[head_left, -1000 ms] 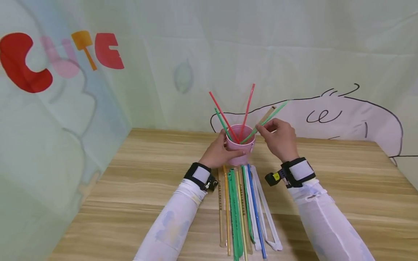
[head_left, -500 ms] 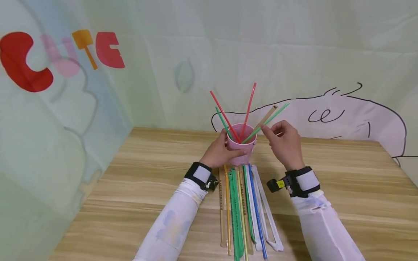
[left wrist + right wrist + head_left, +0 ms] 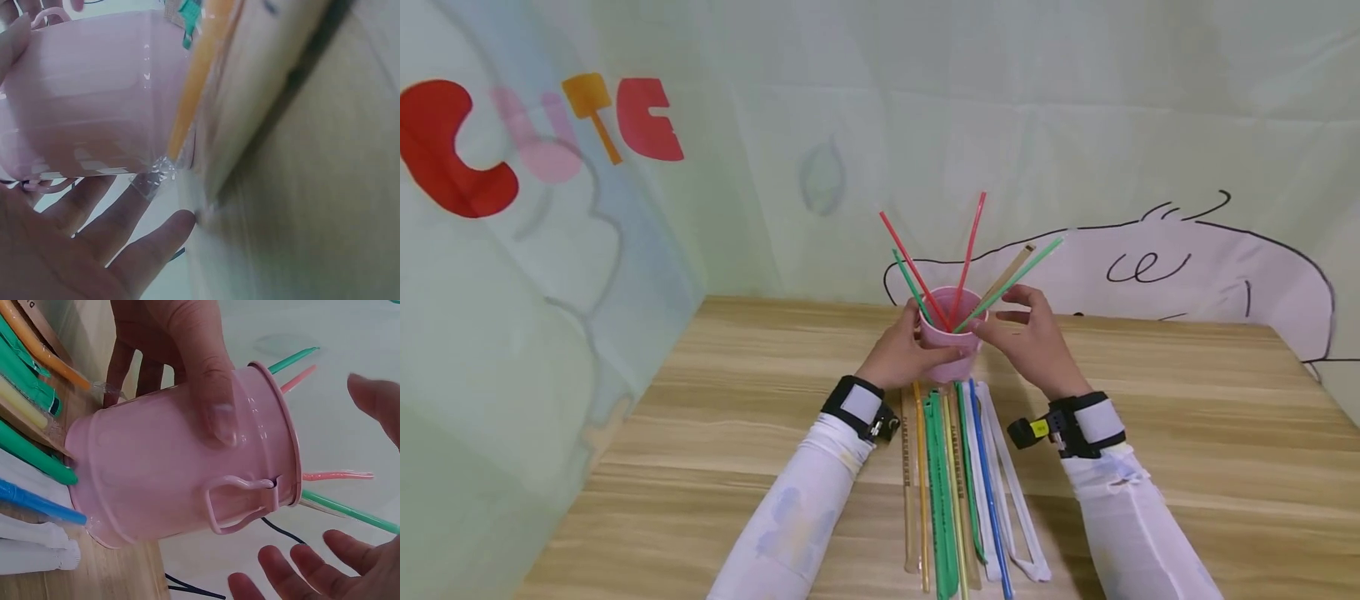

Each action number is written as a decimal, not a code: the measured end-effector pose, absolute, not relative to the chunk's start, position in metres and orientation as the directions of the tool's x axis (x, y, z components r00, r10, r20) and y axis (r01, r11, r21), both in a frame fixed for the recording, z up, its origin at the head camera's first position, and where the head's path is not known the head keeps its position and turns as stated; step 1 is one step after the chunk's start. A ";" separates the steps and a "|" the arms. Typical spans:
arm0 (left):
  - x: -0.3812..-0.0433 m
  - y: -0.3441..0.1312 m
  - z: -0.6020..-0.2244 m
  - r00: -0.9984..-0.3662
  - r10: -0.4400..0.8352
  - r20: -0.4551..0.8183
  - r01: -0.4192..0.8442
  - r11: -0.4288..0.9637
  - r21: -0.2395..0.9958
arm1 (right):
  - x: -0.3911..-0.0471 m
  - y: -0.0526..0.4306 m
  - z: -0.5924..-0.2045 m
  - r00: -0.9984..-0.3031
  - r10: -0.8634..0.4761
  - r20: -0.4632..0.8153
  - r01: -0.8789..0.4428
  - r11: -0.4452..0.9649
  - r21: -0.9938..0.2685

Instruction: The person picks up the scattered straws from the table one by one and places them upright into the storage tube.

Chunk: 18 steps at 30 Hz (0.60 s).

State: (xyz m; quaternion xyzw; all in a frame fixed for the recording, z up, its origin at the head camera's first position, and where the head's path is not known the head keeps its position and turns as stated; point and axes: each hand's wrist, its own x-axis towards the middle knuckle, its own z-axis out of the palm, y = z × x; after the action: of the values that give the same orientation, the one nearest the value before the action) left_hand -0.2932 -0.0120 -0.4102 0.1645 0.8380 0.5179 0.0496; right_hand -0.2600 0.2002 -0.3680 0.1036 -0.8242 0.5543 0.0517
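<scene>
My left hand (image 3: 893, 354) grips the pink bucket (image 3: 156, 469), which stands near the table's (image 3: 737, 433) far edge with red, green and brown straws (image 3: 972, 242) leaning out. My right hand (image 3: 1041, 342) is spread wide, just beside its rim. Wrapped straws (image 3: 945, 500) lie from its base toward the near edge.

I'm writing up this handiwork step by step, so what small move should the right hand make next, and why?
Probably curl the right hand around its side of the pink bucket to steady it. That hand is spread beside the bucket with nothing visibly gripped, the left hand holds the other side, and a green straw leans out toward the right.
</scene>
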 end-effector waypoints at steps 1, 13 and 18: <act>-0.293 -0.012 -0.411 -0.941 0.329 0.086 0.224 0.408 0.885 | -0.260 0.199 -0.369 -0.973 -0.127 0.194 -0.227 0.367 -0.902; -0.294 -0.016 -0.413 -0.935 0.340 0.096 0.252 0.449 0.857 | -0.260 0.179 -0.383 -0.944 -0.256 0.207 -0.299 0.402 -0.866; -0.296 -0.015 -0.414 -0.932 0.346 0.105 0.263 0.450 0.853 | -0.260 0.176 -0.387 -0.949 -0.226 0.220 -0.296 0.395 -0.870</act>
State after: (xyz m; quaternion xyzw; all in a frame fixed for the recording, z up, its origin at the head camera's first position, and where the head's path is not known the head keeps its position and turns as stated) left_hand -0.2958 -0.0149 -0.4141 0.1792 0.8505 0.4926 0.0422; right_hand -0.2596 0.1757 -0.3868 0.1563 -0.8346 0.5272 0.0330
